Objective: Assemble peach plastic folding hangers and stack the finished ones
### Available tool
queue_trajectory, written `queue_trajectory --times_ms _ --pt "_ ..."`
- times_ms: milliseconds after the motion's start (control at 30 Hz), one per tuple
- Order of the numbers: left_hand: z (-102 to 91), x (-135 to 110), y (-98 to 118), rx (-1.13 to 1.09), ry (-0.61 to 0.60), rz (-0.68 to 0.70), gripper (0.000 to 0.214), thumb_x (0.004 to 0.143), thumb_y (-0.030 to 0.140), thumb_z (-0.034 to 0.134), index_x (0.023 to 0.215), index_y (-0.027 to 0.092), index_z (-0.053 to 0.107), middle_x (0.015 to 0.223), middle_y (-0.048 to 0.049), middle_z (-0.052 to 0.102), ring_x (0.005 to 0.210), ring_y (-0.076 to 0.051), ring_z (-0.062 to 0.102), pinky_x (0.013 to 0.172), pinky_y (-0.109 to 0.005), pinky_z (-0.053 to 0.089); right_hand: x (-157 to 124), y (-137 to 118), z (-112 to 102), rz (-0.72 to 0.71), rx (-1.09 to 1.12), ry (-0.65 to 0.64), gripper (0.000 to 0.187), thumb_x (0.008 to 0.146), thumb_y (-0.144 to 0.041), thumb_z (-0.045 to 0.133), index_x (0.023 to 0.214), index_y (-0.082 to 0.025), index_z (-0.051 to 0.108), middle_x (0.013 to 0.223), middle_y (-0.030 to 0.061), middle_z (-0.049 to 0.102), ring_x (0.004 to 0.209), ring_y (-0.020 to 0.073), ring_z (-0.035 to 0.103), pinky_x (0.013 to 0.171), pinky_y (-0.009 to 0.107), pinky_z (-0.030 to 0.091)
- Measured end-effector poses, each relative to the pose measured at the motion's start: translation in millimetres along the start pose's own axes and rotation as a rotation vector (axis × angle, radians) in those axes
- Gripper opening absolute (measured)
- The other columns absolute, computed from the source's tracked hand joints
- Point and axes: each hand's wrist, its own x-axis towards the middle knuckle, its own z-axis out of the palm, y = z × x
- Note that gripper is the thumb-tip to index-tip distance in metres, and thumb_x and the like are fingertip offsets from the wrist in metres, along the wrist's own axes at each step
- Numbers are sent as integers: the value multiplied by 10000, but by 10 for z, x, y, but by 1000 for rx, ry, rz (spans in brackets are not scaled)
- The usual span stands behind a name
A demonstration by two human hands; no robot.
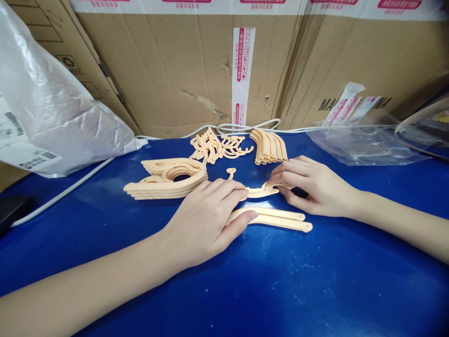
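My left hand [206, 215] reaches in from the left, its fingertips closed on the left end of a cream plastic hanger piece [258, 192]. At that piece's right end, my right hand [307, 185] pinches a small curved hanger part [275, 186]; the two parts touch or overlap. Under my left thumb extend two long, slightly bent hanger arms [280, 220], their left ends hidden. A small T-shaped piece [230, 172] lies just beyond my left fingers. Left of that hand is a stack of cream folding hangers [164, 187].
Behind the hands lie a loose pile of curved plastic pieces [213, 146] and a row of hanger arms [269, 146]. Cardboard boxes [168, 70] wall off the back of the blue table [273, 290]. A white cable [66, 192], a silvery parcel bag [59, 98] and clear plastic [365, 145] flank the area.
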Motion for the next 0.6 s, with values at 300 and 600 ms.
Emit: queue_trajectory --times_ms 300,600 --pt "-47 0 16 -60 25 -72 329 1002 371 360 1239 170 466 1147 -75 607 1067 -239 553 864 -378 397 -7 27 32 88 -43 13 195 941 -179 441 1036 -186 612 1013 98 655 915 216 616 773 363 458" --pt "-28 20 9 25 11 -44 363 991 401 374 1209 151 521 1178 -92 608 1068 -252 537 905 -418 400 -15 60 56 172 -139 49 182 937 -216 462 1008 -188 628 1020 89 666 928 246 611 774 393 437"
